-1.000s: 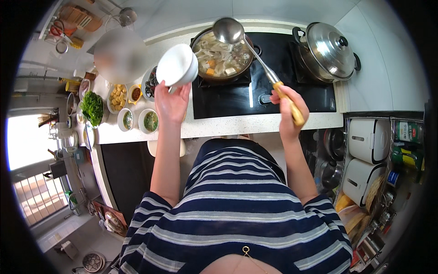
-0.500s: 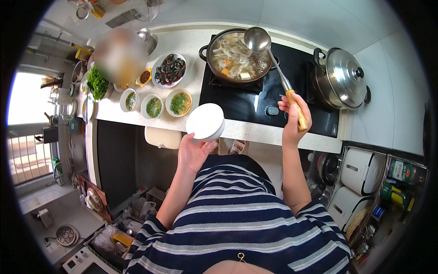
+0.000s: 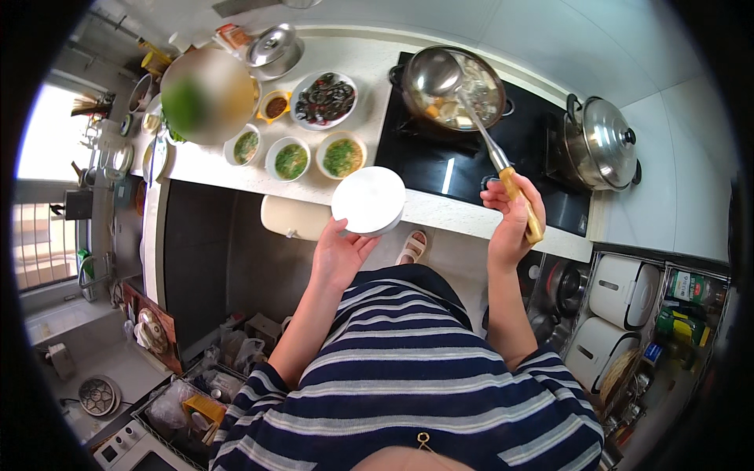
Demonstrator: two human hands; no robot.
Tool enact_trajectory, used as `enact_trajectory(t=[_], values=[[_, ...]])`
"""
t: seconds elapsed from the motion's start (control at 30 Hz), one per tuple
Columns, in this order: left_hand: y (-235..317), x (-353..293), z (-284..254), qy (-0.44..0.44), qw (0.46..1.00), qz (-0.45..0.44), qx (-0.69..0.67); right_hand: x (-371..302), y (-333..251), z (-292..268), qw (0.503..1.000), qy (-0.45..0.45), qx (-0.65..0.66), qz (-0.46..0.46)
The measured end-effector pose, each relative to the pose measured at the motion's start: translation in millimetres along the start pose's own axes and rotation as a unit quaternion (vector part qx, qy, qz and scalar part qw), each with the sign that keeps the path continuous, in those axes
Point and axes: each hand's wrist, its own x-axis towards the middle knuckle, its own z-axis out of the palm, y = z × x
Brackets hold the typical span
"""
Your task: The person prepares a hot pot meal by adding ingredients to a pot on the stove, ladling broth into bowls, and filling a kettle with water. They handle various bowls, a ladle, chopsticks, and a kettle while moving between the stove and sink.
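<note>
Along the pale speckled countertop [image 3: 463, 208], a black cooktop [image 3: 424, 169] bears a two-handled soup pot [image 3: 415, 111]. A long steel ladle [image 3: 488, 143] reaches over the pot's left side; the right hand [image 3: 514, 220] curls its fingers around the wooden handle [image 3: 510, 181]. At the countertop's front edge, the left hand [image 3: 340, 257] pinches a white bowl [image 3: 368, 196], thumb on rim, fingers beneath.

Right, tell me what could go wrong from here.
The left hand holds the white bowl near the counter edge, so it might knock the nearby bowl of chopped greens. The ladle, in the right hand, reaches over the pot; tilting it could drip onto the black hob.
</note>
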Motion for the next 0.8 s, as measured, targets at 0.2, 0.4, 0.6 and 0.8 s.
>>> enact_trajectory(t=[0.2, 0.4, 0.6, 0.8], values=[[75.2, -43.5, -55.1, 0.019, 0.999, 0.009, 0.047, -71.6, -1.7, 80.5, 0.992, -0.023, 0.057, 0.107], [182.2, -97.9, -157.0, 0.031, 0.993, 0.100, 0.045, -154.0, 12.1, 207.1, 0.980, -0.045, 0.095, 0.167], [253.5, -135.4, -236.8, 0.066, 0.985, 0.156, -0.037, -186.5, 14.6, 317.0, 0.962, -0.178, 0.059, 0.196], [304.8, -136.4, -276.8, 0.093, 0.964, 0.220, -0.115, -189.3, 43.2, 418.8, 0.934, -0.281, 0.062, 0.211]])
